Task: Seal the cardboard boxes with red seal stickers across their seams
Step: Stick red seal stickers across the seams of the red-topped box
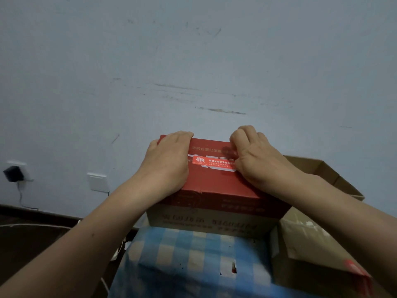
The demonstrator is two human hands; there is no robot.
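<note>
The red seal sticker (211, 163) lies across the middle of the top face of the red cardboard box (217, 183), over what appears to be the flap seam. The box sits on a second, brown printed carton (206, 222), which rests on a surface covered with a blue checked cloth (193, 261).

The left hand (169, 162) lies flat and spread on the left part of the lid, fingers relaxed and extended to the far edge, grasping nothing; it serves as a hold-down. The right hand (255, 158) is curled at the sticker's right end, fingertips pressed down at or near the sticker edge. Whether they pinch a loose end or only press it cannot be determined.

Recommended procedure for the current step, pressing the sticker down:
- Keep the left palm loading the lid so the flaps meet flush and the box does not slide on the carton beneath.
- Rub the sticker from the centre outward toward each end to expel air.
- Confirm roughly equal coverage on both flaps; the seam should run beneath the sticker's midline.
- Finish by firming both ends, where lifting is most likely.

An open brown box (326, 179) stands at the right, and another carton (311, 254) lies nearer the camera; both presumably await sealing. A pale wall (193, 61) stands behind.
</note>
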